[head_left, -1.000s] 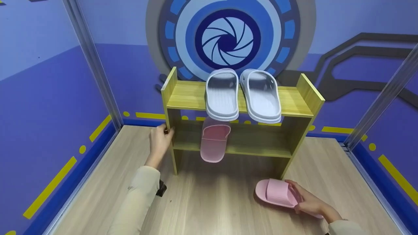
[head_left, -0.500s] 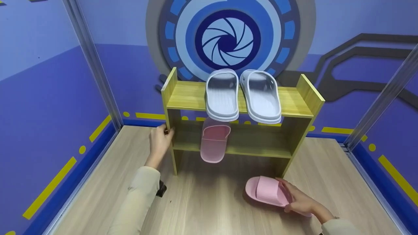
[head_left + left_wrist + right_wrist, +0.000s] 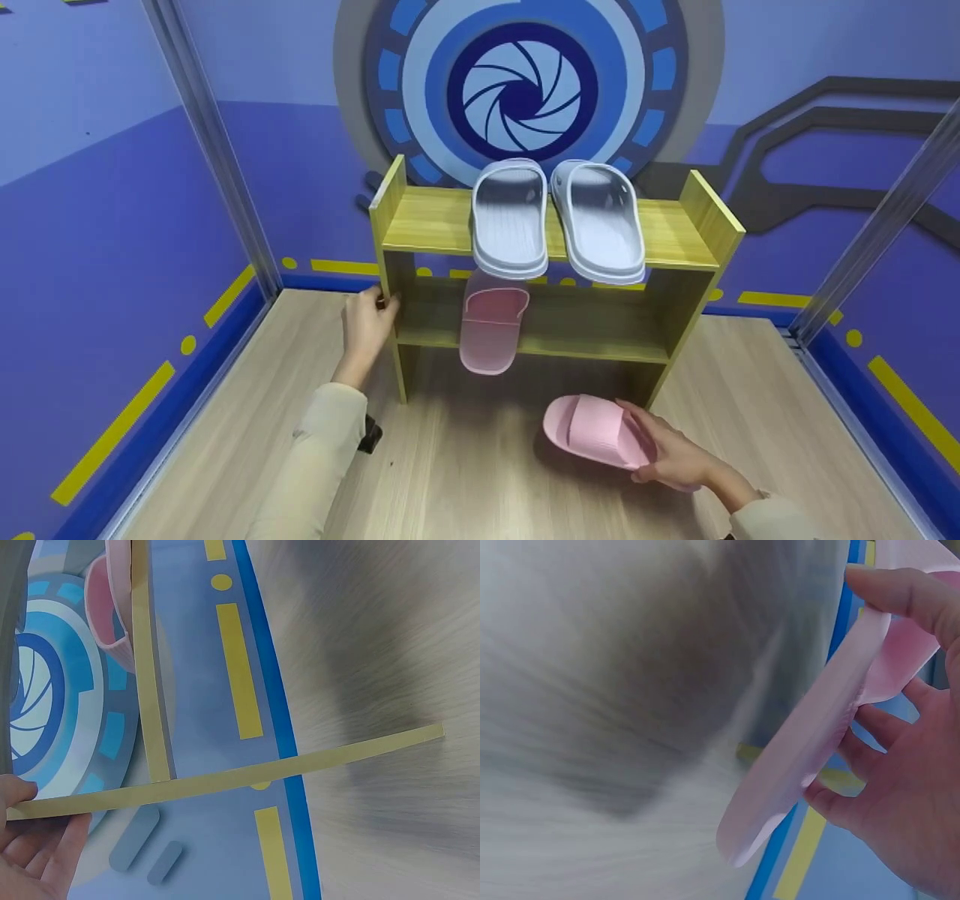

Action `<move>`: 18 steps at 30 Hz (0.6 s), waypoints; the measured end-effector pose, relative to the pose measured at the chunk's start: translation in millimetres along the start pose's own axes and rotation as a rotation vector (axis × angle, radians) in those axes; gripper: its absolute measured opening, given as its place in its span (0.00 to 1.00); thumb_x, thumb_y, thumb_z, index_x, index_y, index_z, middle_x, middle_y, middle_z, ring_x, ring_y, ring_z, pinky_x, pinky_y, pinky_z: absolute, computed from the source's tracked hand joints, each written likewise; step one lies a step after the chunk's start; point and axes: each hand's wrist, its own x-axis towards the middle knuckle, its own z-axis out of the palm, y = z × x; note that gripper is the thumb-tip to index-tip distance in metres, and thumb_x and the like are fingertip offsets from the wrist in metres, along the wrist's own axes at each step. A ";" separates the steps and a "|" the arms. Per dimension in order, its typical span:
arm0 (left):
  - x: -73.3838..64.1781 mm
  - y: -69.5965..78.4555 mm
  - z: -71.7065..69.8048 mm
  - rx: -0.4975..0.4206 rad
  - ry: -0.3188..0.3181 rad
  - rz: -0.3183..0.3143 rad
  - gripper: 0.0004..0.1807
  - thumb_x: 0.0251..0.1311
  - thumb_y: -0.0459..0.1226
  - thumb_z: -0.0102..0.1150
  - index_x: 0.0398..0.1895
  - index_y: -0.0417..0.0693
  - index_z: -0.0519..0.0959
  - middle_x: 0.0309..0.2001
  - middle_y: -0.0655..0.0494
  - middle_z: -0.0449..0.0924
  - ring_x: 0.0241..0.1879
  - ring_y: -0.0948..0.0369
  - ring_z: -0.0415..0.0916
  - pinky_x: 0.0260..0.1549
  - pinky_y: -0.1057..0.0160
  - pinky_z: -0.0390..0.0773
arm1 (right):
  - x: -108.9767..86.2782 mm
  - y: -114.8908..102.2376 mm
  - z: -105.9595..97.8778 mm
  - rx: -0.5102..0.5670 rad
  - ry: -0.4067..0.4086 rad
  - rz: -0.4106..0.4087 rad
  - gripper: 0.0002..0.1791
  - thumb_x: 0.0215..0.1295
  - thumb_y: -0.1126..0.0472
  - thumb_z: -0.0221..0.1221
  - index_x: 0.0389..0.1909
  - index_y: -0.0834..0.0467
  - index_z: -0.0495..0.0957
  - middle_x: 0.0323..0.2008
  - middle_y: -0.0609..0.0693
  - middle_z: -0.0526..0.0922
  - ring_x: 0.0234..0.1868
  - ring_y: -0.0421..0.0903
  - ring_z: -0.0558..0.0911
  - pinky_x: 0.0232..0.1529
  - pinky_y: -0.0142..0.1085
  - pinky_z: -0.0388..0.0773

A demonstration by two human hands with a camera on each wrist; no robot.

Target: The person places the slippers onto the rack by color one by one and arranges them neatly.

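My left hand (image 3: 369, 322) holds the left side panel of a small wooden shoe rack (image 3: 529, 352); in the left wrist view the thumb lies on one side of the panel's edge and the fingers (image 3: 64, 859) on the other. At the lower right, my right hand (image 3: 675, 454) grips a pink slipper (image 3: 596, 429) near its heel end, tilted above the floor in the right wrist view. A matching pink slipper (image 3: 490, 341) rests on the middle shelf, its toe pointing to the back. Two light grey clogs (image 3: 511, 225) stand side by side on the top shelf.
The rack stands on a wood-grain surface (image 3: 450, 487) near a blue patterned back wall (image 3: 300, 172). Metal posts rise at both back corners. To the right of the shelved slipper, the middle shelf (image 3: 600, 330) shows bare board.
My right hand has carried the pink slipper leftward and slightly up in the head view, closer to the rack's front. The left hand stays on the side panel, and the rack has not moved.
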 end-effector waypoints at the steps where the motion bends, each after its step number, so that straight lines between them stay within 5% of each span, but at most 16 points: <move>1: 0.0 0.1 -0.1 0.001 -0.001 -0.002 0.08 0.53 0.34 0.57 0.25 0.35 0.78 0.27 0.43 0.79 0.27 0.53 0.77 0.24 0.56 0.75 | 0.8 -2.0 0.0 0.000 0.002 -0.006 0.56 0.30 0.60 0.71 0.65 0.57 0.51 0.56 0.60 0.60 0.52 0.56 0.61 0.47 0.52 0.57; 6: 0.1 -0.5 -0.2 -0.004 -0.006 -0.006 0.09 0.53 0.34 0.56 0.26 0.35 0.78 0.28 0.43 0.79 0.27 0.53 0.77 0.25 0.56 0.75 | 4.6 -10.6 -0.8 0.031 0.003 -0.049 0.57 0.31 0.61 0.72 0.65 0.59 0.50 0.55 0.58 0.60 0.50 0.54 0.61 0.47 0.43 0.60; 13: -0.4 -0.7 -0.1 -0.006 0.002 0.002 0.08 0.53 0.34 0.57 0.25 0.35 0.78 0.28 0.43 0.79 0.27 0.52 0.77 0.25 0.56 0.75 | 10.0 -23.7 -5.9 -0.047 0.052 -0.095 0.57 0.31 0.57 0.72 0.66 0.56 0.51 0.58 0.55 0.61 0.52 0.53 0.62 0.46 0.50 0.59; 18: 0.3 -0.7 0.0 0.001 0.009 0.002 0.09 0.53 0.35 0.57 0.24 0.35 0.78 0.27 0.44 0.79 0.26 0.52 0.77 0.25 0.56 0.74 | 12.2 -34.8 -12.9 -0.040 0.067 -0.102 0.57 0.32 0.54 0.72 0.66 0.55 0.50 0.57 0.52 0.61 0.51 0.50 0.63 0.45 0.47 0.62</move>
